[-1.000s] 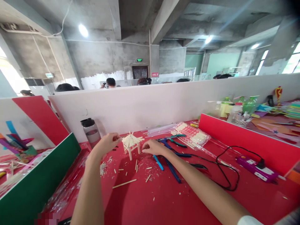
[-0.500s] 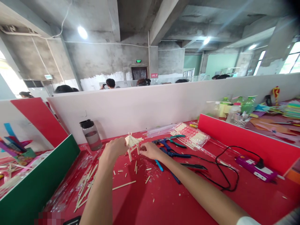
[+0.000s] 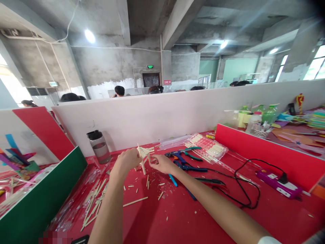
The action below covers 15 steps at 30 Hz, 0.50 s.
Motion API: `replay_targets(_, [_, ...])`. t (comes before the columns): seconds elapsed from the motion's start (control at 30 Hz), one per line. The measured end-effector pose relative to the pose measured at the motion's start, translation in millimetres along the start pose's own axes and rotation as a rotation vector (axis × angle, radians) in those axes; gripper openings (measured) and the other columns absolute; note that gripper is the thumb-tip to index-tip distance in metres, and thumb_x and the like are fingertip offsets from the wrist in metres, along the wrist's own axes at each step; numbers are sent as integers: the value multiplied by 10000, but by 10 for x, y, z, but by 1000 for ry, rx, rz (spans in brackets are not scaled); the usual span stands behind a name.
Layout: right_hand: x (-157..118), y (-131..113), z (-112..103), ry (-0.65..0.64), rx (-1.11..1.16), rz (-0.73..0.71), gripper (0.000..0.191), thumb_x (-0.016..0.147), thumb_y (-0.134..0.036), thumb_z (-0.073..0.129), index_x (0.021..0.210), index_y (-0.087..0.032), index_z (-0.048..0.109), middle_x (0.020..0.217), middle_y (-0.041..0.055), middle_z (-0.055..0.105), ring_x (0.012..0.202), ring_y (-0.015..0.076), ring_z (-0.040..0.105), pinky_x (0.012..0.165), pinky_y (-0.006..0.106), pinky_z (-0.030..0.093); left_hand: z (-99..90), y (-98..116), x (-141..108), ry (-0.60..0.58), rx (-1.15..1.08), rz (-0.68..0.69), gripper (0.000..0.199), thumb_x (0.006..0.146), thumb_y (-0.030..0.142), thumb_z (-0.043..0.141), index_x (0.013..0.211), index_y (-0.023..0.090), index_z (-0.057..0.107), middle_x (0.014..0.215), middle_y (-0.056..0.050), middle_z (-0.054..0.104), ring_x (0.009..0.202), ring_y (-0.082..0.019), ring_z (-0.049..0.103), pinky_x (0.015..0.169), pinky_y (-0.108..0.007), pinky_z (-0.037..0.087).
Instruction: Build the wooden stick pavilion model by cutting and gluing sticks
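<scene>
A small model built of pale wooden sticks (image 3: 144,152), with a slanted roof and legs, stands on the red table (image 3: 162,225) between my hands. My left hand (image 3: 129,158) is closed on the model's left side, its fingertips partly hidden. At the right side, my right hand (image 3: 159,163) has its thumb and fingers closed around a leg of the model. Short cut sticks (image 3: 148,182) and crumbs lie just in front. To the right of my right hand is a blue glue gun (image 3: 180,156), beside blue-handled cutters (image 3: 190,167).
A water bottle (image 3: 99,147) stands at the back left near the white partition (image 3: 152,118). Loose sticks (image 3: 92,206) and clear wrappers lie left. Packed sticks (image 3: 207,146), a black cable and a purple power strip (image 3: 279,184) are right. Green and red boards flank the table.
The stick model has turned and tilted slightly between my hands, showing its roof and legs from another angle. My left hand has shifted slightly right with it.
</scene>
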State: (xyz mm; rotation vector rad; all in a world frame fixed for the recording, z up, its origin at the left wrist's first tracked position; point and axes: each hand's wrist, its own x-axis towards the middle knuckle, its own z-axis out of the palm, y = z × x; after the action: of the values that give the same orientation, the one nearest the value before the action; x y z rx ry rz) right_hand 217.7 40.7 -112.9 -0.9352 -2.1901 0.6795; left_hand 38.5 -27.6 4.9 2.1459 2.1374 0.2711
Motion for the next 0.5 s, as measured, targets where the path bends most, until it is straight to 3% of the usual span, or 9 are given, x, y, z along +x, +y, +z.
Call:
replay_targets(0.13, [14, -22, -40, -16, 83, -46, 399, 786, -203, 660, 1184, -197, 629, 1076, 81, 729, 979, 232, 694, 815, 302, 535, -29, -25, 32, -130, -166, 115, 189, 757, 318, 545, 679, 225, 690, 600, -40, 712, 603, -200, 666, 624, -272, 466])
replay_targets(0.2, [5, -85, -98, -51, 93, -41, 373, 780, -193, 658, 1153, -192, 645, 1043, 79, 738, 965, 231, 698, 798, 298, 535, -71, -91, 35, -73, -151, 101, 191, 772, 329, 539, 745, 228, 698, 651, -38, 725, 625, -198, 667, 626, -271, 460])
replay_targets(0.37, [-42, -308, -237, -105, 82, 7, 199, 768, -312, 705, 917, -180, 693, 869, 58, 748, 794, 193, 704, 657, 243, 508, -104, -331, 68, 205, -106, 4, 255, 838, 362, 477, 971, 241, 657, 945, -63, 745, 807, -225, 685, 691, -294, 466])
replay_targets(0.5, [-84, -458, -233, -1, -80, -29, 282, 765, -468, 706, 827, -195, 675, 783, 25, 722, 700, 160, 659, 621, 226, 448, 53, -421, 164, 225, -255, 109, 389, 868, 385, 460, 1183, 191, 579, 1155, -106, 692, 1020, -228, 658, 824, -292, 485])
